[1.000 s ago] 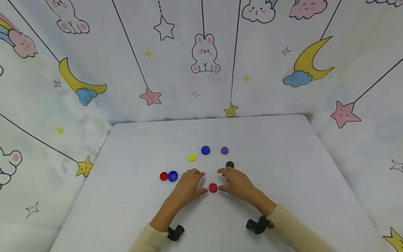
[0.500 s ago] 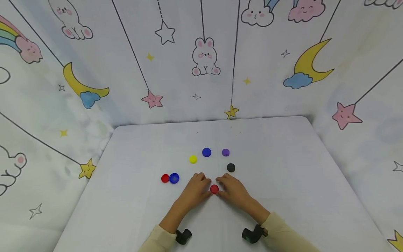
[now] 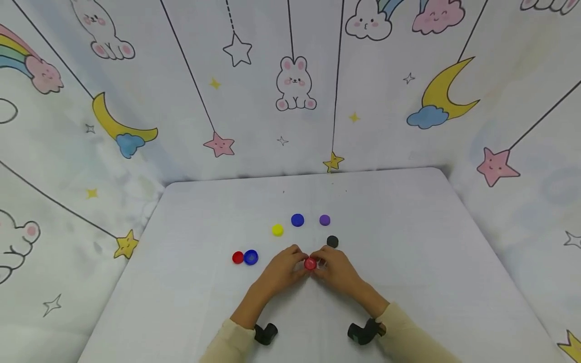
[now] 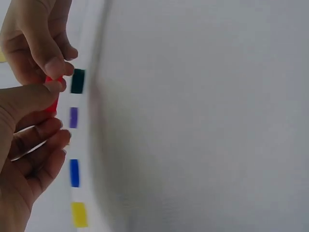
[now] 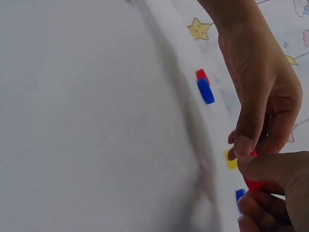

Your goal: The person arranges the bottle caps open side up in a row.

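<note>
Near the middle of the table in the head view, my left hand (image 3: 280,269) and right hand (image 3: 339,272) meet at a red bottle cap (image 3: 310,263). Thumbs and fingertips of both hands pinch it from either side. The left wrist view shows the red cap (image 4: 52,107) mostly covered by the fingers; in the right wrist view a slice of the red cap (image 5: 254,184) shows below a thumb. Just beyond the right hand lies a dark green or black cap (image 3: 333,242).
Other caps lie on the white table (image 3: 408,262): yellow (image 3: 278,230), blue (image 3: 297,220) and purple (image 3: 324,220) beyond the hands. To the left, a small red cap (image 3: 238,257) touches a hollow-looking blue cap (image 3: 251,257). A patterned cloth (image 3: 254,101) stands behind.
The hands have closed in from both sides of the red cap and now pinch it. It has shifted slightly away from the person. The other caps stay in place.
</note>
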Action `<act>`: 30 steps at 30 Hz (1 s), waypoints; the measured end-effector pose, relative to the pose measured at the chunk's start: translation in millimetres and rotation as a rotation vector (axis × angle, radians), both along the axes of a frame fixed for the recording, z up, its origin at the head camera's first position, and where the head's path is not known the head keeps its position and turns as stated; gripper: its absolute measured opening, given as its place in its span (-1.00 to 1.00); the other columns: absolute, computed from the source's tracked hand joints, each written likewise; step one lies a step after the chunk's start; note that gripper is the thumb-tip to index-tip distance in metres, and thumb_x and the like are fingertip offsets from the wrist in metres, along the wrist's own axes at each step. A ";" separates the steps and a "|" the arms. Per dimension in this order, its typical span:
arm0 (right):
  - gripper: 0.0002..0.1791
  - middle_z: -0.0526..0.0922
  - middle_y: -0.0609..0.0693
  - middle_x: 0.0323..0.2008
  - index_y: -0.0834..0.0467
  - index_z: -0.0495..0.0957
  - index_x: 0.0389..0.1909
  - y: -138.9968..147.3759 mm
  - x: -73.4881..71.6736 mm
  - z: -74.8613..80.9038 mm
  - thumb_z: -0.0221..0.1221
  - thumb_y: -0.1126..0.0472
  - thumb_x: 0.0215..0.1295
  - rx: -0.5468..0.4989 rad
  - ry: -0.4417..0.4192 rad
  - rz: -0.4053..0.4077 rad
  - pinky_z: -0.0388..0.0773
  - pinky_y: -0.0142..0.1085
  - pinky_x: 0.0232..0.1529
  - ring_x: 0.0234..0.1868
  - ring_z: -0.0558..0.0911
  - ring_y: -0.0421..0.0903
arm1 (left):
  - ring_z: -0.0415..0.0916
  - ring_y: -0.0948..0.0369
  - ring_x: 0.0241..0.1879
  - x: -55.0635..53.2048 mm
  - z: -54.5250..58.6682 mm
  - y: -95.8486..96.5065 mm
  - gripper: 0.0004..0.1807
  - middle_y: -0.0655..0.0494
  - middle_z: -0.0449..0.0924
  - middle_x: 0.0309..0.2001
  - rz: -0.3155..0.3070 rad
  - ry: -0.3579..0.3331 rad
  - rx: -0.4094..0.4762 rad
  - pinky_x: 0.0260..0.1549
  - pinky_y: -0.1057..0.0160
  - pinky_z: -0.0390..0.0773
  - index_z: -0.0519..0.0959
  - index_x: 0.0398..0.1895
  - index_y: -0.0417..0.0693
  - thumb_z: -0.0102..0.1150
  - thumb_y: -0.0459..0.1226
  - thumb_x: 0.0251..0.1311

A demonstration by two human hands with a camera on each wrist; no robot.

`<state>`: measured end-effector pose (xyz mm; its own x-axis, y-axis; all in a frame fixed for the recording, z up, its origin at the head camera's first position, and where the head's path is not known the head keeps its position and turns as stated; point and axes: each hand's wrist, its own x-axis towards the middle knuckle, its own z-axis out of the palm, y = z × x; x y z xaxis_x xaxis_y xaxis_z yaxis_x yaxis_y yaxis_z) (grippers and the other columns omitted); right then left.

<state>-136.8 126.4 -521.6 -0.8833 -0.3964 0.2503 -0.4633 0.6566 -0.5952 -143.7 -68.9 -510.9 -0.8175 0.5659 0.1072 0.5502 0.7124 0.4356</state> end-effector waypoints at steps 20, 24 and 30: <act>-0.62 0.66 0.02 -0.25 0.24 0.67 -0.06 16.6 -44.8 158.2 0.45 0.26 0.06 -0.227 0.131 0.086 0.68 -0.19 -0.18 -0.27 0.66 -0.09 | 0.62 0.17 -0.18 -43.8 137.7 0.7 -0.67 0.01 0.54 -0.14 -0.096 0.145 0.461 -0.11 0.29 0.66 0.60 0.02 -0.20 0.33 -0.33 0.18; -0.62 0.67 0.05 -0.22 0.24 0.66 -0.03 20.8 -50.0 190.9 0.42 0.26 0.10 -0.272 0.174 0.070 0.66 -0.33 -0.16 -0.26 0.65 -0.11 | 0.65 0.17 -0.19 -52.3 171.7 5.6 -0.66 -0.01 0.57 -0.13 -0.103 0.158 0.523 -0.10 0.30 0.65 0.60 0.05 -0.20 0.32 -0.31 0.21; -0.63 0.67 0.09 -0.17 0.27 0.65 0.00 21.3 -54.0 229.6 0.39 0.32 0.13 -0.384 0.218 0.085 0.58 -0.51 -0.09 -0.22 0.65 -0.11 | 0.64 0.16 -0.12 -58.8 211.1 10.8 -0.65 -0.04 0.59 -0.07 -0.119 0.164 0.633 -0.03 0.23 0.64 0.59 0.07 -0.21 0.30 -0.33 0.22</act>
